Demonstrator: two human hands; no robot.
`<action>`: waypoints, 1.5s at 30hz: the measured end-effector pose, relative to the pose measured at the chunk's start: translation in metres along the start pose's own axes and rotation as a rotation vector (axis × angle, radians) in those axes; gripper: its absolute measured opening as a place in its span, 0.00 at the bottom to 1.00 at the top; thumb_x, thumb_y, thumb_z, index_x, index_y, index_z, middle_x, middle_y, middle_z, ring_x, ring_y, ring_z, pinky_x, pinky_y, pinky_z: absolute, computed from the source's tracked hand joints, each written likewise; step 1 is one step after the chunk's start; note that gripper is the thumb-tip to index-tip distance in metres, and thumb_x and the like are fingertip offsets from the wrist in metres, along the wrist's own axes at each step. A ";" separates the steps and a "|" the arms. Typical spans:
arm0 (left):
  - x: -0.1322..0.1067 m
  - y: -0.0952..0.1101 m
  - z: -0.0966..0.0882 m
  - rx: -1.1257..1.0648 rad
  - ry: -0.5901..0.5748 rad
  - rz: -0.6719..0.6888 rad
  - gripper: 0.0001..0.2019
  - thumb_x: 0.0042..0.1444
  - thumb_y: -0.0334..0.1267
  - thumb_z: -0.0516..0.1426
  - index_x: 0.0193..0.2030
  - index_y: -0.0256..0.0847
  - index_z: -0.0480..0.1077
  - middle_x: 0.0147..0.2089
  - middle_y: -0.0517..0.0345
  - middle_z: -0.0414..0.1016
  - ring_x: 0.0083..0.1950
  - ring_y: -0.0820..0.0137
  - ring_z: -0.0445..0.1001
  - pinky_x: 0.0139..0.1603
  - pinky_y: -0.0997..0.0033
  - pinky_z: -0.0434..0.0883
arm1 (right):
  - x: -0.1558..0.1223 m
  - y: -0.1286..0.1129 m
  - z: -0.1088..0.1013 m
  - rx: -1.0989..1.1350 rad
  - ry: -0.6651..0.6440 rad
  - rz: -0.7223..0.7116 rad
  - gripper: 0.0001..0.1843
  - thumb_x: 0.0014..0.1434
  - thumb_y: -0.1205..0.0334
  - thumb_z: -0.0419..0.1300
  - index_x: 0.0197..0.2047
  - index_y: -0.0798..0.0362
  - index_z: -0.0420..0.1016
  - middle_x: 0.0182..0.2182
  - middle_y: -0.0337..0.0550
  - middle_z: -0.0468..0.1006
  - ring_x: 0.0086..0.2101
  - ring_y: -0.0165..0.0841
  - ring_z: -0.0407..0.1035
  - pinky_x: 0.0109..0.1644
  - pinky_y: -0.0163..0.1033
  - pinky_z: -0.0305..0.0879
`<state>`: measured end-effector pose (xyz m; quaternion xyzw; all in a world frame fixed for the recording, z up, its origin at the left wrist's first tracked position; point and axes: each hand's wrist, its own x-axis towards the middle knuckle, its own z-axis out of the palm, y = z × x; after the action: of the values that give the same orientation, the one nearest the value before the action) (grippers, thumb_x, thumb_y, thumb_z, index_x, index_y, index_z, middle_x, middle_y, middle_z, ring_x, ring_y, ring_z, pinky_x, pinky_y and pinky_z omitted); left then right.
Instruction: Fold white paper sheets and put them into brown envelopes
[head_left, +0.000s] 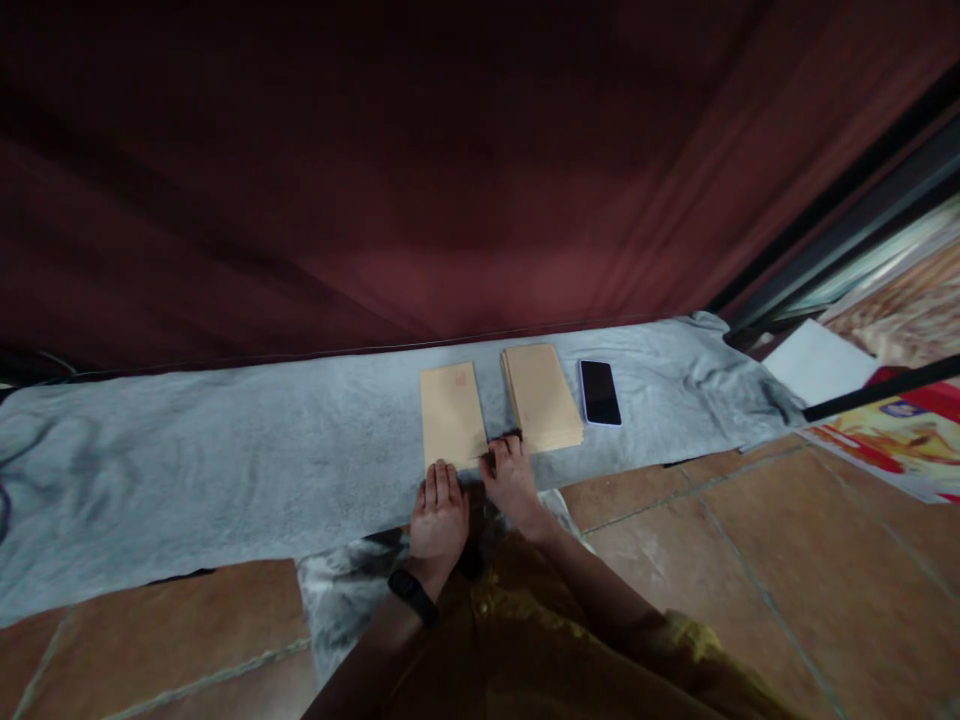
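Note:
A single brown paper envelope (453, 412) with a faint reddish mark near its top lies flat on the grey cloth. My left hand (438, 515), wearing a dark wristband, rests its outstretched fingers on the envelope's near edge. At the near right corner, the bent fingers of my right hand (511, 482) close on the envelope; its thumb is partly in shadow. Just right of it sits a neat stack of similar brown envelopes (544, 395), close to my right knuckles.
A smartphone (601, 393) with a dark screen lies right of the stack. The long narrow surface is covered with a wrinkled grey cloth (225, 460). Behind it hangs a dark red curtain (480, 200). A colourful printed box (900, 440) and a metal frame stand at right, above floor tiles (750, 560).

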<state>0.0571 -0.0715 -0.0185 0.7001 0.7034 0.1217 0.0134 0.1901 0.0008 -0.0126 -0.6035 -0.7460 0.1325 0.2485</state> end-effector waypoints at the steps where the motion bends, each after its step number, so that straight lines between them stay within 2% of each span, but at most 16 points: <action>1: 0.002 0.000 -0.002 0.019 -0.001 -0.001 0.24 0.66 0.34 0.48 0.65 0.25 0.66 0.66 0.28 0.66 0.68 0.48 0.65 0.64 0.50 0.67 | 0.003 -0.002 0.002 0.015 0.001 0.029 0.09 0.63 0.66 0.57 0.45 0.56 0.74 0.43 0.54 0.74 0.48 0.44 0.67 0.55 0.49 0.66; 4: 0.008 0.003 -0.008 0.085 -0.013 -0.001 0.22 0.65 0.30 0.47 0.63 0.25 0.68 0.65 0.30 0.69 0.65 0.49 0.69 0.59 0.53 0.71 | 0.010 -0.003 0.003 0.146 -0.020 0.140 0.07 0.60 0.68 0.57 0.41 0.55 0.73 0.41 0.52 0.75 0.45 0.42 0.70 0.52 0.46 0.68; 7: 0.012 0.005 -0.015 0.141 -0.038 0.011 0.22 0.64 0.30 0.48 0.62 0.25 0.68 0.63 0.31 0.70 0.63 0.50 0.71 0.56 0.54 0.73 | 0.014 -0.001 0.001 0.437 -0.120 0.244 0.06 0.58 0.67 0.57 0.39 0.51 0.71 0.35 0.43 0.77 0.38 0.37 0.73 0.45 0.41 0.70; 12: 0.025 0.011 -0.038 0.155 -0.051 -0.014 0.21 0.68 0.42 0.48 0.58 0.30 0.71 0.58 0.35 0.75 0.57 0.53 0.75 0.50 0.59 0.74 | 0.019 -0.012 -0.005 0.830 -0.281 0.385 0.03 0.58 0.60 0.56 0.35 0.49 0.66 0.23 0.33 0.74 0.25 0.31 0.69 0.28 0.34 0.64; 14: 0.033 0.015 -0.052 0.123 -0.056 -0.044 0.21 0.69 0.43 0.46 0.55 0.33 0.72 0.53 0.38 0.78 0.52 0.55 0.77 0.46 0.61 0.74 | 0.024 -0.022 -0.014 0.826 -0.241 0.331 0.04 0.58 0.59 0.57 0.33 0.49 0.66 0.23 0.32 0.73 0.25 0.30 0.69 0.29 0.33 0.64; 16: 0.042 0.018 -0.064 0.055 -0.062 -0.081 0.18 0.68 0.40 0.46 0.52 0.35 0.74 0.48 0.41 0.79 0.47 0.58 0.79 0.41 0.63 0.73 | 0.031 -0.035 -0.029 0.764 -0.186 0.224 0.04 0.58 0.59 0.58 0.33 0.49 0.67 0.25 0.32 0.72 0.27 0.29 0.69 0.33 0.33 0.64; 19: 0.053 0.017 -0.075 -0.213 -0.031 -0.222 0.14 0.65 0.36 0.49 0.43 0.36 0.75 0.40 0.44 0.81 0.37 0.62 0.79 0.37 0.66 0.71 | 0.038 -0.054 -0.055 0.711 -0.202 0.065 0.06 0.63 0.57 0.57 0.37 0.49 0.71 0.27 0.33 0.74 0.28 0.29 0.70 0.33 0.32 0.63; 21: 0.058 0.014 -0.074 -0.558 0.022 -0.407 0.12 0.61 0.39 0.53 0.34 0.36 0.75 0.32 0.48 0.80 0.32 0.64 0.78 0.36 0.67 0.72 | 0.039 -0.062 -0.066 0.679 -0.220 -0.034 0.08 0.66 0.56 0.55 0.39 0.49 0.73 0.30 0.36 0.76 0.31 0.30 0.71 0.35 0.32 0.64; 23: 0.057 0.009 -0.068 -1.052 0.087 -0.638 0.11 0.57 0.42 0.58 0.28 0.37 0.74 0.28 0.51 0.79 0.31 0.65 0.78 0.37 0.67 0.74 | 0.034 -0.063 -0.065 0.667 -0.208 -0.076 0.10 0.68 0.56 0.53 0.41 0.50 0.73 0.34 0.38 0.78 0.35 0.31 0.73 0.38 0.33 0.66; 25: 0.051 0.007 -0.058 -1.490 0.142 -0.822 0.11 0.54 0.42 0.60 0.28 0.37 0.73 0.30 0.52 0.81 0.34 0.65 0.80 0.42 0.65 0.77 | 0.025 -0.055 -0.055 0.644 -0.161 -0.044 0.10 0.68 0.59 0.51 0.42 0.50 0.73 0.38 0.41 0.79 0.38 0.32 0.74 0.41 0.34 0.69; 27: 0.042 0.007 -0.048 -1.727 0.159 -0.956 0.07 0.55 0.38 0.60 0.29 0.38 0.73 0.32 0.53 0.82 0.38 0.67 0.82 0.49 0.64 0.77 | 0.013 -0.042 -0.039 0.587 -0.115 0.032 0.10 0.66 0.61 0.52 0.43 0.50 0.73 0.40 0.44 0.79 0.38 0.33 0.75 0.44 0.37 0.71; 29: 0.032 0.009 -0.039 -1.807 0.146 -1.071 0.05 0.55 0.32 0.59 0.28 0.38 0.72 0.31 0.54 0.81 0.38 0.69 0.82 0.51 0.66 0.78 | 0.002 -0.028 -0.023 0.549 -0.104 0.138 0.09 0.65 0.61 0.53 0.41 0.51 0.73 0.38 0.45 0.79 0.36 0.34 0.75 0.43 0.39 0.71; 32: 0.025 0.011 -0.033 -1.841 0.111 -1.150 0.05 0.56 0.27 0.58 0.30 0.38 0.72 0.30 0.54 0.81 0.36 0.70 0.82 0.48 0.68 0.79 | -0.007 -0.013 -0.007 0.716 -0.212 0.329 0.13 0.67 0.52 0.52 0.42 0.51 0.72 0.33 0.42 0.79 0.28 0.32 0.73 0.31 0.36 0.71; 35: 0.025 0.011 -0.033 -1.852 0.056 -1.160 0.06 0.58 0.28 0.58 0.31 0.36 0.74 0.32 0.50 0.82 0.34 0.70 0.82 0.43 0.70 0.80 | -0.004 -0.011 0.001 0.913 -0.310 0.444 0.19 0.66 0.43 0.52 0.42 0.51 0.71 0.32 0.40 0.79 0.23 0.30 0.72 0.24 0.34 0.68; 39: 0.028 0.007 -0.037 -1.834 -0.001 -1.124 0.06 0.60 0.30 0.58 0.32 0.34 0.76 0.34 0.49 0.83 0.34 0.71 0.82 0.39 0.73 0.80 | 0.006 -0.016 0.003 1.083 -0.395 0.538 0.23 0.58 0.37 0.60 0.34 0.52 0.71 0.30 0.42 0.80 0.25 0.31 0.74 0.26 0.34 0.70; 45: 0.028 0.001 -0.032 -1.804 -0.103 -1.053 0.04 0.59 0.31 0.60 0.35 0.34 0.76 0.35 0.48 0.83 0.37 0.69 0.83 0.42 0.71 0.80 | 0.001 -0.013 0.001 1.122 -0.327 0.572 0.26 0.52 0.35 0.63 0.32 0.53 0.70 0.27 0.41 0.79 0.24 0.30 0.73 0.26 0.34 0.70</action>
<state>0.0515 -0.0488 0.0169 0.0395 0.5664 0.5503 0.6122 0.1781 -0.0011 -0.0070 -0.5291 -0.4014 0.6530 0.3641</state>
